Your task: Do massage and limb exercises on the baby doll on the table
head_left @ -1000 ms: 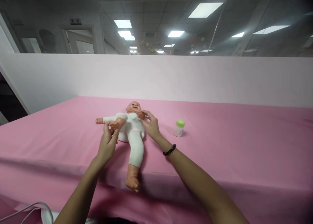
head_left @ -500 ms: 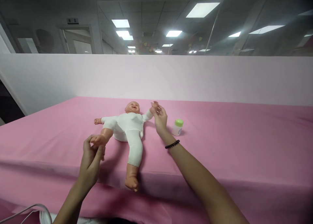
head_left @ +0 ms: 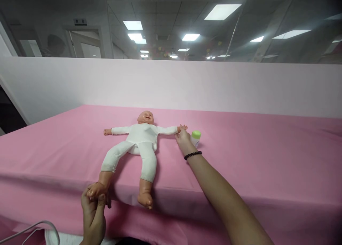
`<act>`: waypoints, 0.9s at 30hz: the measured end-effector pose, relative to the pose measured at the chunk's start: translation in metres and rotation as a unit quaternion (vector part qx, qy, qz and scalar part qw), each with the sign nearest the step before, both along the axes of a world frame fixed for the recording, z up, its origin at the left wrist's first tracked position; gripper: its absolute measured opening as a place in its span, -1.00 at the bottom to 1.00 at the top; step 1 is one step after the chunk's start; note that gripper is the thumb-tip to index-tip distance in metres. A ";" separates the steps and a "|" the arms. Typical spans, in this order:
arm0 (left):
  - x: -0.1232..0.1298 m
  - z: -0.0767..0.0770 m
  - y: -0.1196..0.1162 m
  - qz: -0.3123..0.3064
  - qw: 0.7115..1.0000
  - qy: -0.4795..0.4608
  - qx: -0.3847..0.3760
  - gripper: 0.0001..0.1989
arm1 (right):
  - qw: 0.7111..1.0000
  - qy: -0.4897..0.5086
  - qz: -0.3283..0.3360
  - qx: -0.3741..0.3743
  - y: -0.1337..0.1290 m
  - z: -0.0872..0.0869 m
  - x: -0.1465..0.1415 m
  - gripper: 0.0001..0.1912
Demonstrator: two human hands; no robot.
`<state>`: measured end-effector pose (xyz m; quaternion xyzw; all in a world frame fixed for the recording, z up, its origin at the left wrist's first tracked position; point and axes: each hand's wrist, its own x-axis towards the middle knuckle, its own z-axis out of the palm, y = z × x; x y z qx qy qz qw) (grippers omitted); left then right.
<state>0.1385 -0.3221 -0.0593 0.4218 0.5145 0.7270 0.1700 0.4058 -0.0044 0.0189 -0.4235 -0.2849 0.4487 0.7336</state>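
A baby doll with a white cloth body lies on its back on the pink-covered table, its head toward the wall. My left hand is closed around the doll's foot at the left, and that leg is stretched down to the table's front edge. The doll's other foot hangs over the edge beside it, untouched. With its fingers my right hand grips the doll's hand at the right, the arm held straight out sideways. Just beside my right hand stands a small jar with a green lid, partly hidden by it.
Behind the table rises a white wall with a glass pane above it that reflects ceiling lights. A pale cable loops at the bottom left, near a white item below the table edge.
My left hand has pulled the doll's leg down and toward me, straightening it. My right hand has brought the doll's arm outward and down to the right, closer to the jar.
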 end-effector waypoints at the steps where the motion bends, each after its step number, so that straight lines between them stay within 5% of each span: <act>1: -0.002 0.006 0.004 -0.003 1.000 0.015 0.010 -0.70 | 1.000 0.011 -0.006 -0.009 -0.001 0.007 -0.003 -0.76; 3: -0.008 0.022 0.013 -0.012 0.998 0.047 0.030 -0.73 | 1.000 0.007 -0.017 0.019 -0.008 0.021 -0.012 -0.69; 6: -0.013 0.054 0.033 -0.032 0.996 0.081 0.034 -0.71 | 0.983 -0.090 -0.017 0.160 -0.027 0.037 -0.030 -0.54; 11: -0.001 0.106 0.080 -0.111 0.968 0.216 -0.065 -0.69 | 0.881 -0.320 0.038 0.346 -0.062 0.033 -0.060 -0.61; 16: 0.018 0.112 0.123 -0.143 0.934 0.308 -0.107 -0.70 | 0.764 -0.475 0.064 0.432 -0.068 0.014 -0.066 -0.71; 18: 0.023 0.105 0.129 -0.138 0.929 0.323 -0.114 -0.68 | 0.746 -0.495 0.081 0.439 -0.067 0.011 -0.065 -0.70; 21: 0.022 0.099 0.122 -0.124 0.935 0.314 -0.104 -0.66 | 0.781 -0.468 0.077 0.407 -0.065 0.013 -0.062 -0.70; 27: -0.005 0.096 0.065 -0.102 0.971 0.208 -0.055 -0.65 | 0.926 -0.255 0.012 0.277 -0.044 0.027 -0.047 -0.52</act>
